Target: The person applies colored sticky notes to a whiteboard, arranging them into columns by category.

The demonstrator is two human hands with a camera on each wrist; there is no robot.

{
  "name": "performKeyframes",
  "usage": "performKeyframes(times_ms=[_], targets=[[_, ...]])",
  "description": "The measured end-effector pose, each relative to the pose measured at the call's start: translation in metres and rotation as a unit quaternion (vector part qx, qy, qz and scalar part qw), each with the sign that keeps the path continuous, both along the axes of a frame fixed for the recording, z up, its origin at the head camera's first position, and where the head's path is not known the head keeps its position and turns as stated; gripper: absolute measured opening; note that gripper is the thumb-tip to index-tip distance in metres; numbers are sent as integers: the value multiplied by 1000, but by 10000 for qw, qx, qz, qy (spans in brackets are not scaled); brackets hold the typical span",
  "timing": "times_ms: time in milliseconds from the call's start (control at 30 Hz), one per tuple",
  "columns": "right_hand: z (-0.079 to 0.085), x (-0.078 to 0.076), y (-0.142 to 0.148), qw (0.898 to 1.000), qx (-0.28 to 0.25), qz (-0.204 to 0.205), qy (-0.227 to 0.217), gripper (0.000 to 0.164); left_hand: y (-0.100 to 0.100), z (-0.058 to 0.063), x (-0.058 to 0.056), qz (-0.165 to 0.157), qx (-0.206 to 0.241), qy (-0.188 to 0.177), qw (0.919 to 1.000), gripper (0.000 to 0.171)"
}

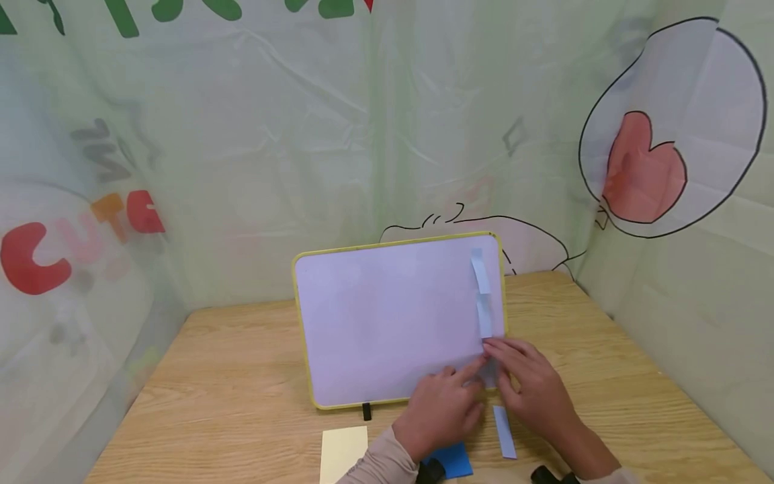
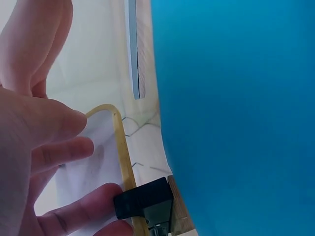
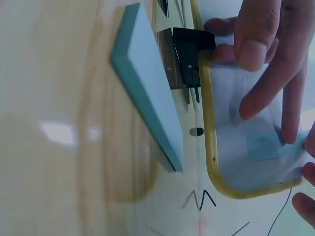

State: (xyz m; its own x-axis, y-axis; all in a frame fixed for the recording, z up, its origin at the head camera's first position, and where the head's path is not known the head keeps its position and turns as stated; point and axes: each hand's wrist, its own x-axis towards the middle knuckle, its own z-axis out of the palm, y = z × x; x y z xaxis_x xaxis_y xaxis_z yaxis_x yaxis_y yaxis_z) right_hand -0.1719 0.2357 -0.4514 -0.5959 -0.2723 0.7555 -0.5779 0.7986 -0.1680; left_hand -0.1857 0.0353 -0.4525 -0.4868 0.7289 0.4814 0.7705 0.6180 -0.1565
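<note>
Small work corner, closed in by hanging printed sheets (image 1: 272,134); whether inside home, office or studio, cannot tell. Beyond left hand (image 1: 444,407) and right hand (image 1: 535,383): pale green sheet, creased and shiny, with green lettering (image 1: 123,17) high up. Far to left of left hand: playful coloured letters (image 1: 18,259). Up and right from right hand: red heart-like drawing (image 1: 647,178). Below both hands: wood-grain table (image 1: 242,376). Directly before hands: yellow-rimmed whiteboard (image 1: 393,323). Left of left hand: yellow paper (image 1: 341,450).

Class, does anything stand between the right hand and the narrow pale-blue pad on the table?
Nothing visible does: in the head view, only bare tabletop shows between the right hand and the pale-blue pad.
</note>
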Motion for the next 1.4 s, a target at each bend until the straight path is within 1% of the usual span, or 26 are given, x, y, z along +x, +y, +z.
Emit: performKeyframes(times_ms=[133, 233, 333, 433, 500, 600, 767, 833, 933, 1000, 1067, 1233, 1400], targets=[[1, 4, 1, 9983, 372, -336, 285, 39, -2, -1, -1, -48, 78, -92, 9999, 13], [4, 5, -1, 9958, 527, -445, 608, 44, -2, -2, -2, -89, 121, -112, 9998, 14], [6, 4, -6, 9950, 524, -258, 809, 48, -2, -2, -2, -104, 153, -132, 9997, 14], [5, 1, -11, 9949, 490, 82, 875, 47, -2, -2, -2, -62, 85, -174, 9998, 17], [4, -1, -12, 9951, 501, 235, 816, 46, -2, -1, -1, -15, 15, -202, 9998, 20], [2, -3, -13, 9950, 551, 271, 782, 46, -2, -1, 0, 43, -43, -173, 9998, 21], [0, 0, -10, 9953, 623, 209, 712, 47, 1, -1, 4, 161, -78, 102, 9998, 16], [1, 0, -9, 9953, 634, 213, 703, 47, 2, -1, 6, 197, -93, 84, 9997, 14], [1, 1, -8, 9952, 654, 169, 711, 49, 4, 1, 7, 236, -109, -95, 9996, 13], [1, 2, -8, 9955, 659, 81, 677, 51, 4, 1, 8, 259, -116, -225, 9993, 13], [1, 3, -7, 9958, 693, -101, 594, 51, 3, 2, 8, 306, -149, -256, 9991, 13], [0, 4, -7, 9957, 650, -443, 483, 46, 3, 1, 8, 389, -213, -147, 9989, 13], [1, 5, -6, 9951, 568, -702, 404, 43, 1, 0, 7, 349, -202, -73, 9992, 14]])
